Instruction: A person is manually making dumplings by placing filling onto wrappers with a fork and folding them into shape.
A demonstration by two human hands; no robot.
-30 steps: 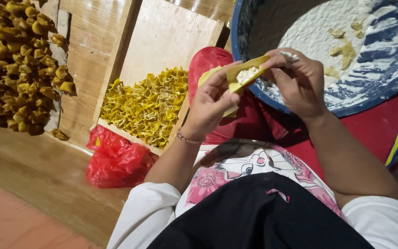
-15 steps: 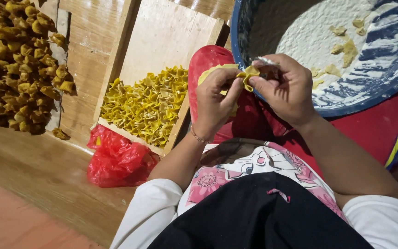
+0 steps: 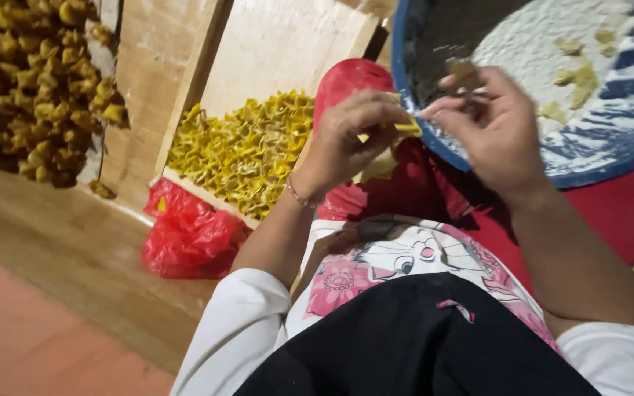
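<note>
I see a small yellow dough wrapper pinched shut in the left hand, fingers curled tight around it, just beside the rim of the blue basin. The right hand sits over that rim, fingers loosely bent; whether it grips anything, I cannot tell. Left of the basin lies a wooden tray of folded yellow pieces; a red plastic bag below it.

You see a yellow wrapper, yellow dumplings on a pale wooden tray, a red bag, and a blue-rimmed bowl streaked white and blue.
</note>
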